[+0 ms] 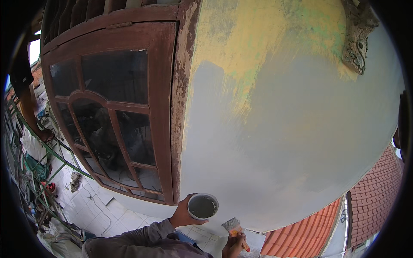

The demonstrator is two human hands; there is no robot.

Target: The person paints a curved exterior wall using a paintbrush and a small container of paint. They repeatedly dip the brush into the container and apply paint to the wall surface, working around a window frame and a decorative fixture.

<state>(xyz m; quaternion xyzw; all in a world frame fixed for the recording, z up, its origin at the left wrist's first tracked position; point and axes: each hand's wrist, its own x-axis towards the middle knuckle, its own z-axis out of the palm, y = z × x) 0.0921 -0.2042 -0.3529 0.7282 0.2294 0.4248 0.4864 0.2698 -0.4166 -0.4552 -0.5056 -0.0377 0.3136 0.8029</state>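
My left hand [184, 213] grips a round tub [203, 206] with a pale rim and grey paint inside. To its right, my right hand [233, 246] holds a paintbrush [233, 225] by its wooden handle, which has a red end. The brush's bristles are coated in grey and point up and to the left, apart from the tub. Before me rises a wall [290, 135], grey over its lower and middle part. Its upper part shows worn yellow paint [255, 29] with green patches.
A brown wooden window [161, 96] with dark panes borders the wall at left. A carved ornament [355, 51] juts out at upper right. A person's leg [29, 116] shows beside green metal scaffolding [61, 158]. Below lie a white tiled floor [93, 209] and tiled roofs [300, 233].
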